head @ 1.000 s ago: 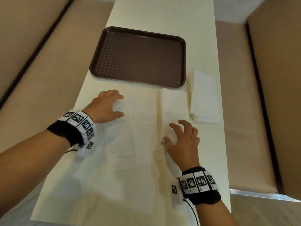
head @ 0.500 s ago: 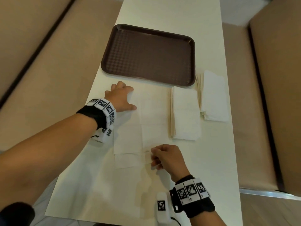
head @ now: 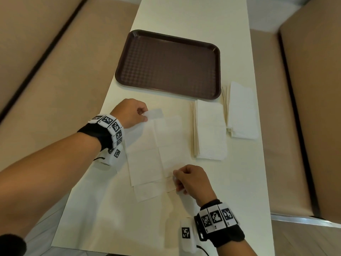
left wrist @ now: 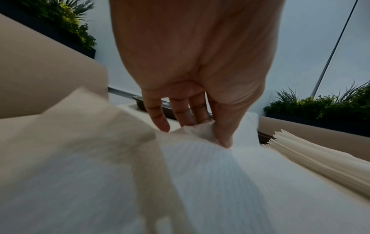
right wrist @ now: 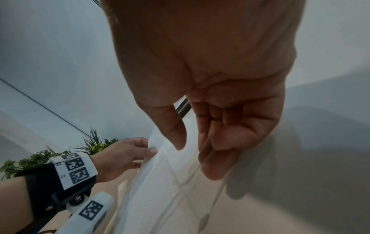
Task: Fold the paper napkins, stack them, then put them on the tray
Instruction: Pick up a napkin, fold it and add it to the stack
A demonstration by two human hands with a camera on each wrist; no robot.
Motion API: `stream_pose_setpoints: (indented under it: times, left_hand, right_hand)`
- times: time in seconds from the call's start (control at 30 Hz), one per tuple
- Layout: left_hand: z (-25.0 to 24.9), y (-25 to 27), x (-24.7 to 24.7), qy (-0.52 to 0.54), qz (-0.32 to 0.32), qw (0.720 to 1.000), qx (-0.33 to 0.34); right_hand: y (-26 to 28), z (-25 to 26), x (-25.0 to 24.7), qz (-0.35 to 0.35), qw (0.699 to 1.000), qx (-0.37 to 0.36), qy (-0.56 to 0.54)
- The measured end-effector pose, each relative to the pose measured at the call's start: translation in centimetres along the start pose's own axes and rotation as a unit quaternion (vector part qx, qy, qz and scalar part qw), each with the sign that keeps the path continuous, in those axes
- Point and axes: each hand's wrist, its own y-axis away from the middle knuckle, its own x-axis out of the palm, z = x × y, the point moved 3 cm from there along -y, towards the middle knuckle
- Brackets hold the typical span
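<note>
Paper this thin tears, so with the left hand (head: 130, 112) and right hand (head: 191, 179) each pinching an edge of the open napkin (head: 158, 148), carry both over evenly.

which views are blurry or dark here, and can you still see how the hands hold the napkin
Head view: evenly lit, slight motion blur; left hand and right hand each pinch an edge of the open napkin. Left wrist view: dim, the near paper smeared, yet the thumb pinching a corner is clear. Right wrist view: dim and soft, with the table's lines bowed by the wide lens; the pinch is harder to read.
</note>
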Motion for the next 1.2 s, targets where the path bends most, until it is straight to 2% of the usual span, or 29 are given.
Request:
stream_pose_setpoints:
  times: [0.23,0.37,0.5,0.57,0.6,0.67,0.73,0.8,1.0,1.2]
  left_hand:
    - [1.3,-0.1,-0.6,0.049,-0.073,0.996,-0.029]
    - [1.4,0.0,0.4,0.006,-0.068,0.998,-0.008]
    - [1.9,-0.3,0.5,0.013,-0.071,0.997,-0.018]
    - [1.7,-0.2,0.1,-0.049,-0.084,0.995,0.001]
    - [1.3,-0.1,0.0,-0.087,-0.08,0.993,0.012]
    - [0.2,0.1,0.3,-0.141,-0.025,0.989,0.02]
    - [-0.7,0.3,1.0,-0.165,0.048,0.985,0.002]
    - [-1.1,0.3,1.6,-0.165,0.081,0.983,-0.016]
    - [-1.6,0.1,2.4,-0.121,0.099,0.987,-0.036]
    - [-1.1,0.3,2.4,-0.028,0.088,0.994,-0.056]
  right_hand:
    - [-0.2,-0.2,-0.2,0.004,1.0,-0.006,0.008]
    - [-0.4,-0.4,-0.1,0.003,1.0,-0.007,0.01]
    - [-0.6,-0.6,-0.1,0.004,1.0,-0.007,0.011]
    - [-0.6,-0.6,-0.2,0.005,1.0,-0.007,0.009]
    - [-0.7,-0.6,-0.2,0.005,1.0,-0.007,0.008]
    - [-0.8,-0.7,-0.1,0.002,1.0,-0.008,0.009]
    - [-0.8,-0.7,-0.1,0.0,1.0,-0.009,0.014]
    - [-0.8,-0.6,0.1,0.002,1.0,-0.01,0.021]
    - [-0.9,-0.6,0.0,0.002,1.0,-0.009,0.018]
    - [-0.9,-0.7,0.0,-0.002,1.0,-0.008,0.014]
